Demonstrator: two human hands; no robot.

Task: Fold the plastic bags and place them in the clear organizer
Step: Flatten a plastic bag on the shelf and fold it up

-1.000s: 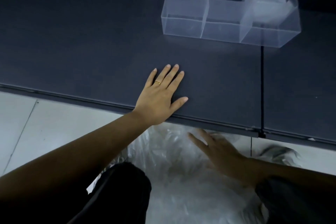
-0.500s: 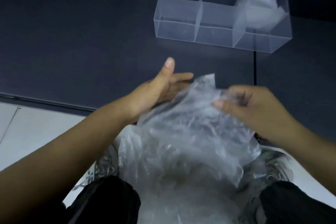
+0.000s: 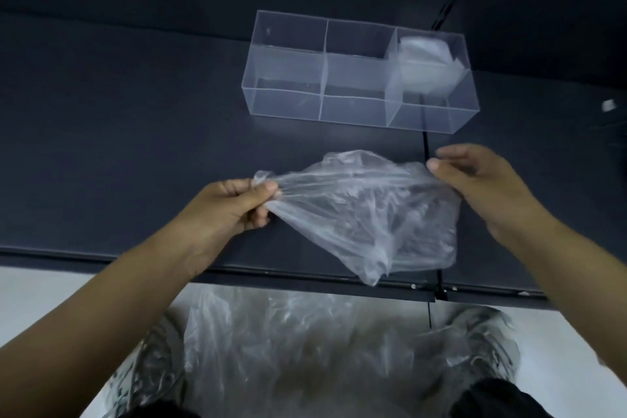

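Observation:
A crumpled clear plastic bag (image 3: 366, 210) hangs stretched above the dark table (image 3: 118, 132). My left hand (image 3: 230, 210) pinches its left corner with curled fingers. At the bag's upper right corner my right hand (image 3: 481, 187) pinches the edge between thumb and fingers. Beyond the bag stands the clear organizer (image 3: 288, 102) with three compartments. Its right compartment holds a folded plastic bag (image 3: 427, 61); the left and middle ones hold nothing.
A pile of loose plastic bags (image 3: 305, 346) lies on the floor between my shoes (image 3: 481, 343), below the table's front edge (image 3: 305, 276). A seam (image 3: 431, 241) runs across the table top under the bag. A small pale object (image 3: 609, 105) sits at the far right.
My left hand left the table top and took a corner of a bag. Both hands lifted the bag from the floor pile over the table and pulled it apart sideways.

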